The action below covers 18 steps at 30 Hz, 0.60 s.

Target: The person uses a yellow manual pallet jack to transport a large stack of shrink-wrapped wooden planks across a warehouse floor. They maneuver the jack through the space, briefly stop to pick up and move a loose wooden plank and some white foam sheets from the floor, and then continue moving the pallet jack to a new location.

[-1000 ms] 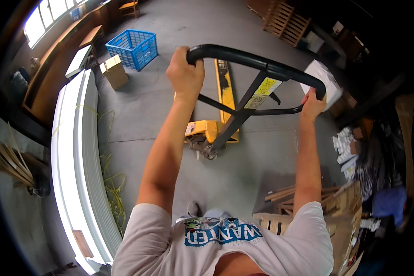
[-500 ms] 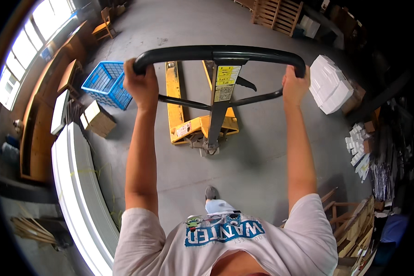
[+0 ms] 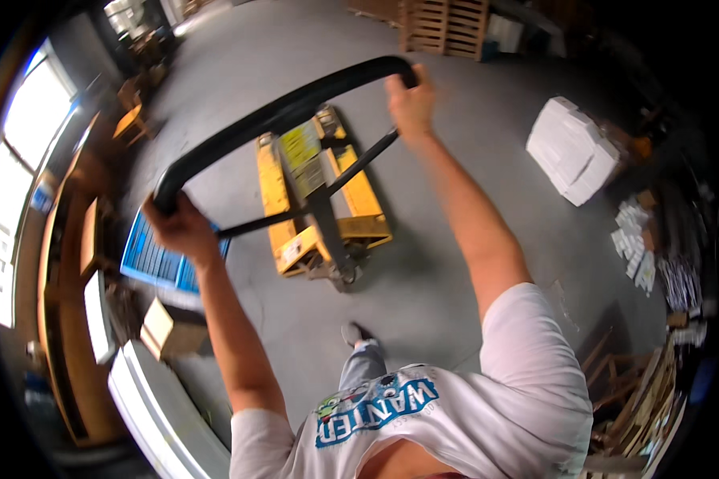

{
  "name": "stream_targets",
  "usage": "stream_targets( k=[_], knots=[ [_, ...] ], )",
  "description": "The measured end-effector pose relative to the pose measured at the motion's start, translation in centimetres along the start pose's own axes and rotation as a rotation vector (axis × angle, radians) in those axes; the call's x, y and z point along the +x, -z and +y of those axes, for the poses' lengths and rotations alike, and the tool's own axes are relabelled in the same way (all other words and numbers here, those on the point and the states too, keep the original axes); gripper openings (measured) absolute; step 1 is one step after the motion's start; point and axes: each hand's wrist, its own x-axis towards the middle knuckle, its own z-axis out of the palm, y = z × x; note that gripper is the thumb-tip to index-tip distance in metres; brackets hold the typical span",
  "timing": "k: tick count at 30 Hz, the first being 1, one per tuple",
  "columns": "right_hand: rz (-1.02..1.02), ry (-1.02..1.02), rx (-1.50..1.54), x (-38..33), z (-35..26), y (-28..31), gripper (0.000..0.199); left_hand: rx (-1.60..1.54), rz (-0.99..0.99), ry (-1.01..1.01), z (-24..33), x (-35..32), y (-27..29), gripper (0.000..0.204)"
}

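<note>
A yellow pallet jack (image 3: 365, 191) stands on the grey floor ahead of me, its two forks pointing away. Its black loop handle (image 3: 284, 108) is tilted, the left end lower and nearer than the right. My left hand (image 3: 180, 227) is wrapped round the handle's left end. At the far right end, my right hand (image 3: 412, 102) grips the handle too, slightly blurred. Yellow labels (image 3: 300, 146) sit on the handle's shaft. Both my arms are stretched forward, and one shoe (image 3: 355, 334) shows below the jack.
Left of the jack are a blue plastic crate (image 3: 156, 254), a cardboard box (image 3: 170, 329) and long white panels (image 3: 156, 407). A white foam block (image 3: 571, 152) lies to the right. Scrap wood (image 3: 639, 399) is piled at the lower right; wooden pallets (image 3: 443, 28) stand far back.
The handle has swung from level to slanted, its left end coming down and its right end going up and leftward. Both hands keep their grip. The jack's forks now point more to the upper left.
</note>
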Motion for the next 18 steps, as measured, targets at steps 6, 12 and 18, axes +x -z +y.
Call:
stream_targets(
  k=[6,12,18],
  knots=[
    [-0.048,0.106,0.064,2.1,5.7,-17.6,0.019,0.126,-0.028,0.046,-18.1,5.3,-7.2,0.022],
    [-0.07,0.034,0.128,6.4,11.4,-32.7,0.016,0.03,-0.066,-0.003,-35.8,11.4,-17.9,0.016],
    [-0.11,0.005,0.204,9.9,15.8,-49.8,0.017,0.233,0.004,0.028,-52.2,20.0,-26.3,0.021]
  ],
)
